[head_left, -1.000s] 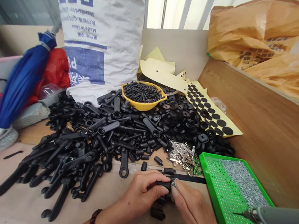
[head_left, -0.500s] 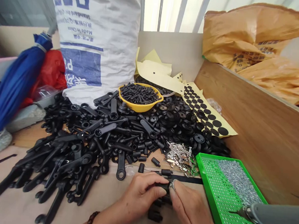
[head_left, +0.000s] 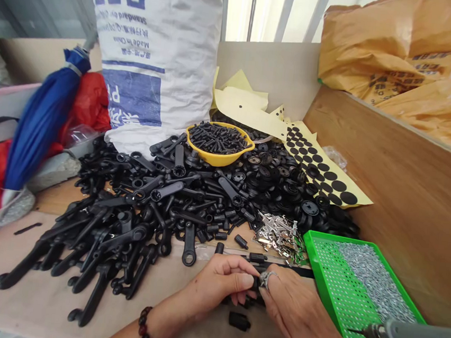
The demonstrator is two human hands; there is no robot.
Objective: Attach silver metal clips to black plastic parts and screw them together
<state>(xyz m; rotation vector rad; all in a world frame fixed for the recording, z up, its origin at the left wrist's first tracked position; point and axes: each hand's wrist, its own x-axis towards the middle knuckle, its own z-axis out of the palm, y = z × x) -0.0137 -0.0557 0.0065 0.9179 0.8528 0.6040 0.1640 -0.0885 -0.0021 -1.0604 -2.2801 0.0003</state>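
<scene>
In the head view, my left hand (head_left: 224, 283) pinches a small black plastic cylinder (head_left: 255, 283) between thumb and forefinger. Most of that part is covered by my fingers. Against its right side presses my right hand (head_left: 296, 303), fingers closed and a ring on one finger; whatever else it may hold is hidden. Just below lies another black cylinder (head_left: 239, 321) on the table, and more, such as this upright black cylinder (head_left: 219, 248), are beyond my fingers. A little heap of shiny metal clips (head_left: 281, 235) sits behind my right hand.
Black handle-shaped arms (head_left: 123, 233) are piled to the left. Behind are a yellow bowl (head_left: 218, 159) of black screw-like pieces and black discs (head_left: 273, 168). At right, a power screwdriver (head_left: 412, 336) points over a green tray (head_left: 334, 285) of screws. A wooden board (head_left: 398, 196) borders the right.
The view has shifted, so most things appear farther right. My left fingers have moved slightly around the black cylinder, which now shows less. Both hands stay together.
</scene>
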